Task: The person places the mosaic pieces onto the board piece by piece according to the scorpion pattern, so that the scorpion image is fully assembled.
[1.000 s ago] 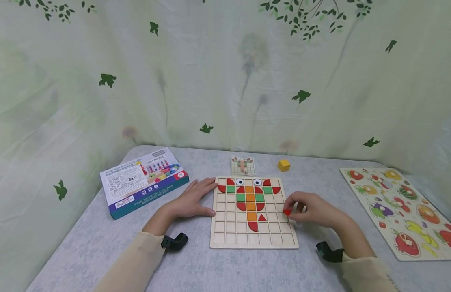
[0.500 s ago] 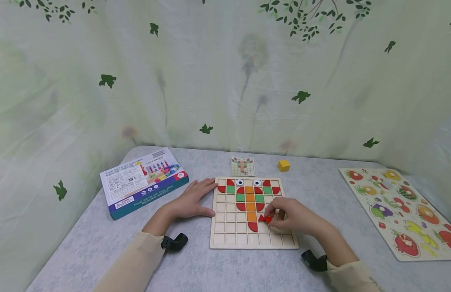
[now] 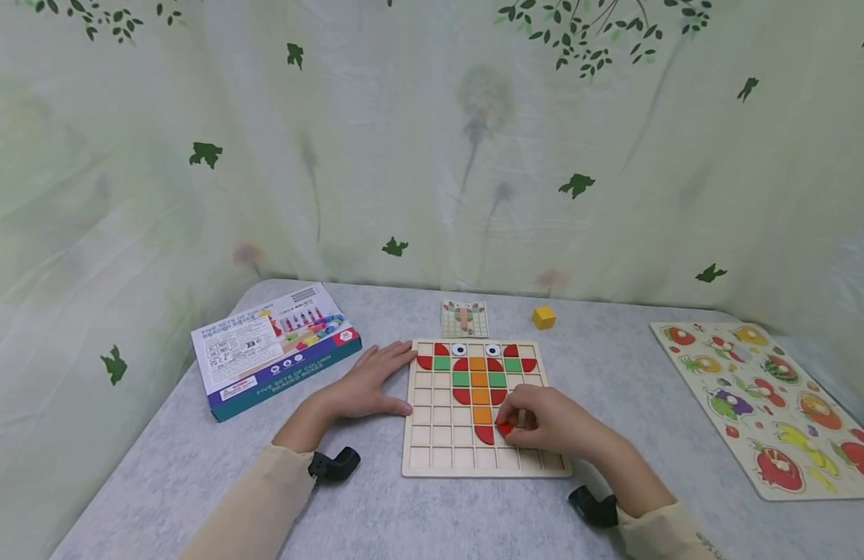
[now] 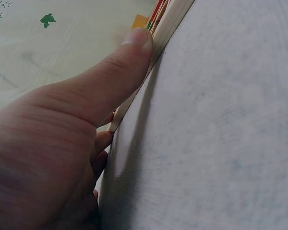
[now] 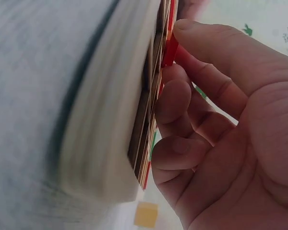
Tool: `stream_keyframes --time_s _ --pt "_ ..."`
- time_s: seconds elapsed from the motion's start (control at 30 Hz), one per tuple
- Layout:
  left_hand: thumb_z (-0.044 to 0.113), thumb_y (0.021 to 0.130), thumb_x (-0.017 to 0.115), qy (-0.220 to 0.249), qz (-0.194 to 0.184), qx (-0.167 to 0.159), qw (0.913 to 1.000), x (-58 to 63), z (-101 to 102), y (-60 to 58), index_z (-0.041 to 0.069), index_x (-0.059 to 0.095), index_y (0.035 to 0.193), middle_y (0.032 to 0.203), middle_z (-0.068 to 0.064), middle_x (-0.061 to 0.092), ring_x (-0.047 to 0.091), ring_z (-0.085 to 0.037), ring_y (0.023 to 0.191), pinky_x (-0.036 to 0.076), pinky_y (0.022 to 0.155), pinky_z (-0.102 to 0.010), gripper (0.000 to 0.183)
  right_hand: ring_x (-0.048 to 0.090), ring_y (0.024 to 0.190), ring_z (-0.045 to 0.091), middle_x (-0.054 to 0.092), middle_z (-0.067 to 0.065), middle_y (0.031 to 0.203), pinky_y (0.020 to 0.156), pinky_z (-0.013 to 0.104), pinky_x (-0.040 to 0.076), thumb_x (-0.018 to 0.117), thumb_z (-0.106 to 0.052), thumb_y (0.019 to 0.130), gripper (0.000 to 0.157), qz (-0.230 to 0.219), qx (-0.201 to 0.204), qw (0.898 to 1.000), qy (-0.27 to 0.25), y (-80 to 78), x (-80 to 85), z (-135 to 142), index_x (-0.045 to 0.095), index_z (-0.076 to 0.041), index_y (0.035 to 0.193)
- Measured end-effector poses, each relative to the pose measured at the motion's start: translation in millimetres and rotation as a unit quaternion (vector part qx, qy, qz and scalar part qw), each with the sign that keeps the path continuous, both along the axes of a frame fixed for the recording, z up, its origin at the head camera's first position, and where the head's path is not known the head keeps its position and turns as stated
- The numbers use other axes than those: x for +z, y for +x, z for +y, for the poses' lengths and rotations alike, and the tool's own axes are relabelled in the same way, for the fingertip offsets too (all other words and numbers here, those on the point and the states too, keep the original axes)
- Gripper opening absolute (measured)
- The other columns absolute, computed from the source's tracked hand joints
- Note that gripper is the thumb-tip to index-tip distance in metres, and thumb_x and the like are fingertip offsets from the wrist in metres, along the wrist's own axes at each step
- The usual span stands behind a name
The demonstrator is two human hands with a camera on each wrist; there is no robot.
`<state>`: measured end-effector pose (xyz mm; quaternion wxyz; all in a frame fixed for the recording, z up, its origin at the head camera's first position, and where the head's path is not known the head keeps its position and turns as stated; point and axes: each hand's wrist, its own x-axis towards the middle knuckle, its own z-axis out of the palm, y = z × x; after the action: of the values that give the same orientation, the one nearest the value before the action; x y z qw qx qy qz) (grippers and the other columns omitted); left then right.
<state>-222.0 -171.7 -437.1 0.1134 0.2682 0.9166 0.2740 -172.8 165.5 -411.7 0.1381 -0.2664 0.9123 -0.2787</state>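
A wooden grid board (image 3: 432, 459) lies on the table, set with red, green and orange pieces and two eye pieces in the upper rows. My left hand (image 3: 367, 385) rests at the board's left edge with fingers and thumb extended; the left wrist view shows its thumb (image 4: 120, 67) against the board's side. Over the lower middle cells, my right hand (image 3: 554, 420) pinches a small red piece (image 3: 505, 428) between thumb and fingertips, beside a red quarter-round piece (image 3: 484, 435). In the right wrist view the pinched red piece (image 5: 170, 50) is at the board's surface; its full shape is hidden.
Behind the board lie a small pattern card (image 3: 465, 319) and a yellow cube (image 3: 543, 316). A bead-toy box (image 3: 274, 350) sits at the left. On the right is a fruit puzzle board (image 3: 774, 412). A patterned curtain (image 3: 432, 155) hangs at the back.
My right hand has moved left from the board's right edge to the lower middle cells with the red piece. A red triangle there is now covered from view. The left hand stays put.
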Motion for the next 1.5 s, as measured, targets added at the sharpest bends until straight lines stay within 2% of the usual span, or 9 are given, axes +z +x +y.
stream_keyframes --time_s 0.4,0.73,1.0,1.5 --pt "0.053 0.082 0.077 -0.001 0.001 0.000 1.0000 -0.3 0 0.2 0.016 0.031 0.158 0.168 -0.007 0.021 0.011 -0.032 0.157 0.000 0.127 -0.056 0.097 0.052 0.073 0.008 0.057 -0.010 0.079 0.063 0.020 0.047 0.080 -0.024 0.085 0.016 0.011 0.007 1.000 0.009 2.7 -0.2 -2 0.068 -0.026 0.095" --pt "0.053 0.082 0.077 0.001 0.001 -0.002 1.0000 -3.3 0 -0.4 0.016 0.031 0.158 0.168 -0.007 0.021 0.010 -0.032 0.157 0.000 0.127 -0.057 0.096 0.053 0.073 0.008 0.057 -0.010 0.078 0.063 0.020 0.047 0.079 -0.022 0.086 0.015 0.000 0.007 1.000 0.005 3.6 -0.3 -1 0.067 -0.026 0.093" --pt "0.054 0.082 0.077 0.001 0.003 -0.004 1.0000 -4.5 0 -1.9 0.016 0.031 0.158 0.168 -0.007 0.021 0.010 -0.032 0.157 0.000 0.127 -0.057 0.096 0.051 0.070 0.006 0.055 -0.011 0.074 0.063 0.020 0.046 0.080 -0.024 0.085 0.015 0.010 -0.002 1.000 0.002 4.8 -1.3 -4 0.066 -0.024 0.092" --pt "0.054 0.081 0.077 -0.003 -0.001 0.007 1.0000 -6.6 -3 -1.5 0.018 0.030 0.158 0.168 -0.004 0.021 0.010 -0.029 0.158 0.000 0.128 -0.055 0.098 0.051 0.069 0.006 0.053 -0.011 0.071 0.061 0.020 0.045 0.082 -0.024 0.084 0.018 0.018 -0.011 1.000 0.000 2.3 -9.4 -8 0.065 -0.025 0.089"
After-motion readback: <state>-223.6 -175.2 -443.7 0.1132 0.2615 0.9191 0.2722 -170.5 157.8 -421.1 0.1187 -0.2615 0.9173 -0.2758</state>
